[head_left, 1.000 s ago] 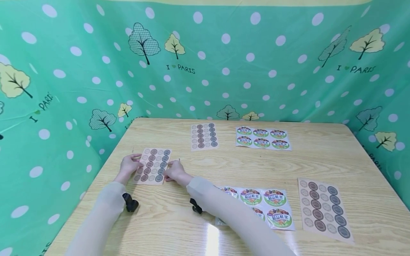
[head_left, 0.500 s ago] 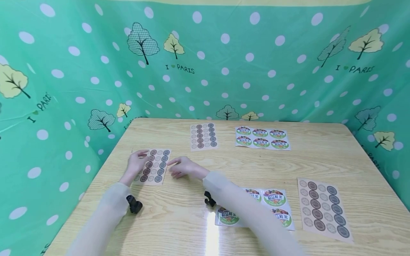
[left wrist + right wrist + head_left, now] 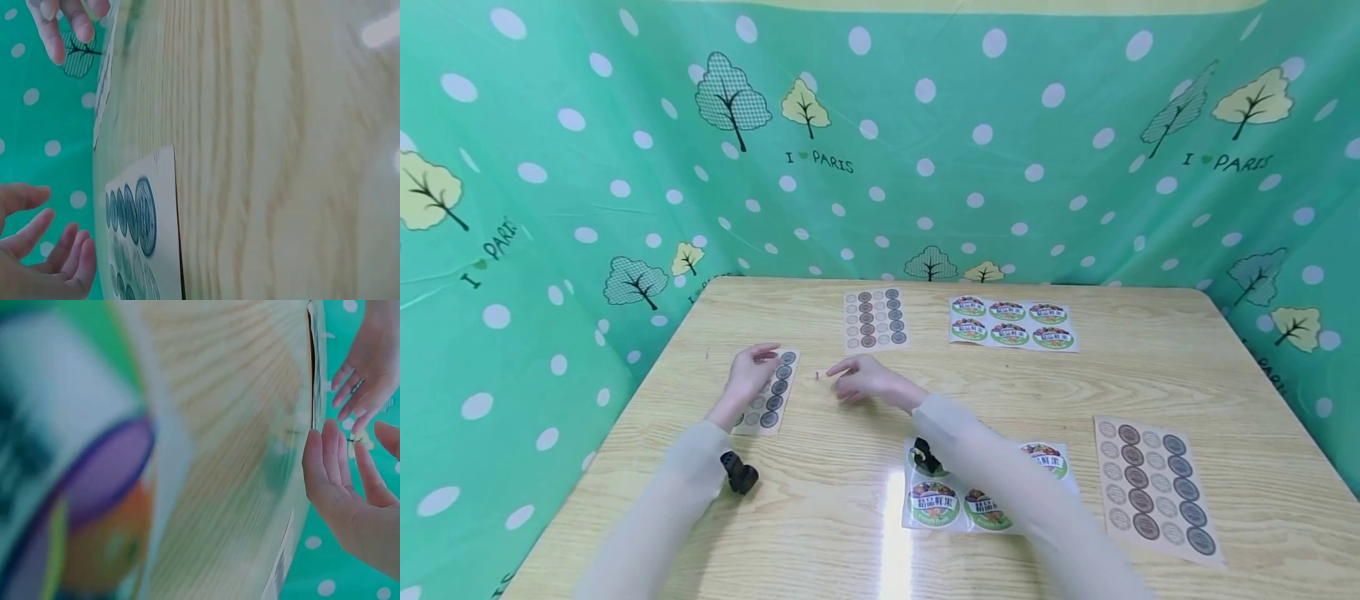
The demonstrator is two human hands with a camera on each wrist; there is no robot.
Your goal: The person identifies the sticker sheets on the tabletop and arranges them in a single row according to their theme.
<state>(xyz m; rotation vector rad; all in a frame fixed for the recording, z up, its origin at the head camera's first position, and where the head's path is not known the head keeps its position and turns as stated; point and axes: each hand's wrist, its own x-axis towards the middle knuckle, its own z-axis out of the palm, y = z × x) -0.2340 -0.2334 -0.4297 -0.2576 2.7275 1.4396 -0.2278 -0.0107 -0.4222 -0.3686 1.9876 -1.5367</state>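
A sheet of round brown and dark stickers [image 3: 769,405] lies flat at the left of the table, partly covered by my left hand [image 3: 751,372]. In the left wrist view my left hand [image 3: 44,256] hovers beside that sheet [image 3: 164,206], fingers spread and holding nothing. My right hand [image 3: 871,379] is over the wood to the right of the sheet, its fingers loosely bent and empty. In the right wrist view the right hand [image 3: 350,494] has parted fingers, with the left hand beyond it.
Another round-sticker sheet [image 3: 852,344] and a fruit-label sheet [image 3: 953,337] lie at the back. Under my right forearm is a larger fruit-label sheet [image 3: 910,525]. A third round-sticker sheet [image 3: 1159,533] lies at the right. A patterned green cloth [image 3: 880,217] hangs behind the table.
Both hands have let go of the left sheet's edges. The left hand has moved right across the sheet, and the right hand has moved right, away from it. The sheet lies in place.
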